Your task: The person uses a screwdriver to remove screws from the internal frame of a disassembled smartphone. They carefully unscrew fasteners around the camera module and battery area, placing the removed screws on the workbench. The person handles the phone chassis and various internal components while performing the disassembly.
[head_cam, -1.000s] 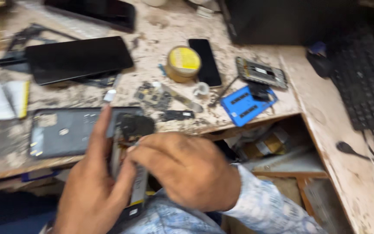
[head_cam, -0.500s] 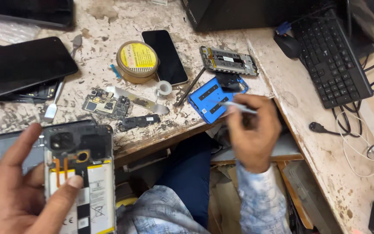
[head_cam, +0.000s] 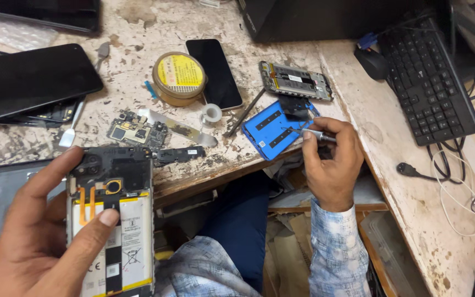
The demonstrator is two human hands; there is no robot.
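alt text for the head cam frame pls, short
The left hand holds an opened phone with its back off and battery exposed, while the right hand grips a thin metal tool over a blue plate. The worn workbench carries a yellow tin, circuit boards and a keyboard.

Single view, head-worn camera. Looks steeply down and forward over worn bench (head_cam: pixel 325 49) from seated person's place. Close range: left hand (head_cam: pixel 39 231) with opened phone (head_cam: pixel 111 220) fills lower left corner, nearest lens; right hand (head_cam: pixel 331 159) sits mid-frame at bench edge. Bench runs across top, turns down right side with keyboard (head_cam: pixel 430 82). Person's lap and shelf under bench show at bottom centre. No second view, so no shared area.
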